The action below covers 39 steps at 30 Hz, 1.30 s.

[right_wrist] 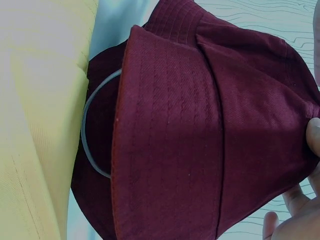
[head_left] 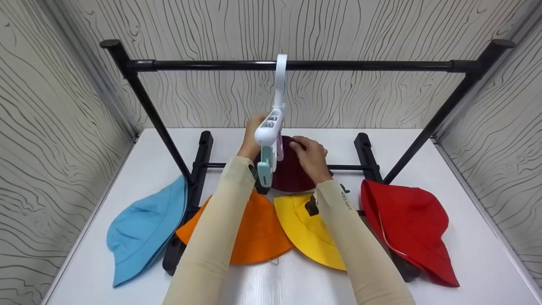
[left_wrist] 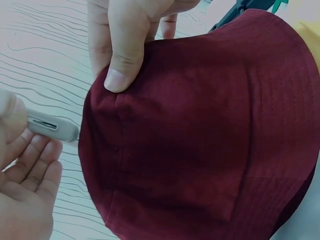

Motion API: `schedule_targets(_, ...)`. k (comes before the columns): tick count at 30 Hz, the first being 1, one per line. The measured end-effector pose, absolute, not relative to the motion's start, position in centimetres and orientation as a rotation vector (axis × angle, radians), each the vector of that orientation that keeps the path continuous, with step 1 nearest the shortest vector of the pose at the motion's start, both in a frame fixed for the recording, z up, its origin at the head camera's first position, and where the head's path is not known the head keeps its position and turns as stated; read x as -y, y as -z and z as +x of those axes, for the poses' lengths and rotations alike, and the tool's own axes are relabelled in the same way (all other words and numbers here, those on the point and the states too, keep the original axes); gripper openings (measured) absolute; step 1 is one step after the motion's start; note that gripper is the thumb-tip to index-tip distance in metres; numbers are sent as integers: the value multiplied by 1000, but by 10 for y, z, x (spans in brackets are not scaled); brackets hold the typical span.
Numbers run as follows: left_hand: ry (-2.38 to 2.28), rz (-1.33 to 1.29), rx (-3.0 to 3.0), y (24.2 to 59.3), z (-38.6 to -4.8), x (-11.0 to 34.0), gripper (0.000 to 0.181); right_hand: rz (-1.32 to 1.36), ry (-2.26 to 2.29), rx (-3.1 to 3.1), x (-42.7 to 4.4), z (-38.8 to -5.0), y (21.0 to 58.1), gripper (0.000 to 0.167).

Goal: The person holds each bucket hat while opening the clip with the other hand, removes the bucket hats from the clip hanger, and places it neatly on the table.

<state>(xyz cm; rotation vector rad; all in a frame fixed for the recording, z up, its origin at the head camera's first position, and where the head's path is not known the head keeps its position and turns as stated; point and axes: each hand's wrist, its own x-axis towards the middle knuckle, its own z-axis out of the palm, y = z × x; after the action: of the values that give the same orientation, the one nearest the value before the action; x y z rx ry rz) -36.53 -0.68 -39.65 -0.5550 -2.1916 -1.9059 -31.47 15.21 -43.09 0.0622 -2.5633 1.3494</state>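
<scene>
A maroon bucket hat (head_left: 292, 173) hangs behind the white clip hanger (head_left: 273, 120), which is hooked on the black rail. My right hand (head_left: 311, 156) pinches the hat's crown between thumb and fingers; in the left wrist view this hand (left_wrist: 132, 37) is at the top. My left hand (head_left: 253, 135) is partly hidden behind the hanger. The left wrist view shows it (left_wrist: 30, 190) pinching a pale grey clip (left_wrist: 52, 126), whose tip meets the crown's edge; whether it clamps the cloth I cannot tell. In the right wrist view, a pale cord (right_wrist: 86, 135) loops from the hat's brim.
On the white table (head_left: 271, 288) lie a blue hat (head_left: 148, 231), an orange hat (head_left: 258, 233), a yellow hat (head_left: 307, 237) and a red hat (head_left: 410, 228). The black rack's rail (head_left: 372, 65) crosses above. A mint green clip (head_left: 265, 169) hangs from the hanger's near end.
</scene>
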Motion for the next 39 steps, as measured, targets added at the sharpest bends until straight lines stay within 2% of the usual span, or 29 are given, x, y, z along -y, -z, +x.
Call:
schedule_targets(5,1853,-565,2258,390,-355,6,12,67,-1352,2552,-153,-313,430,31)
schedule_targets(10,1867,-551,2289,386,-349,6,20,64,-1350,2550,-154,-313,429,32)
schedule_targets(20,1960,-385,2324,399,-363,6,39,92,-1317,2520,-157,-315,428,31)
schedule_targets(29,1959,-233,2366,386,-361,2,37,106,-1336,2490,-158,-315,426,30)
schedule_targets(39,1983,-296,2291,378,-359,7,38,95,-1332,2502,-160,-316,423,32)
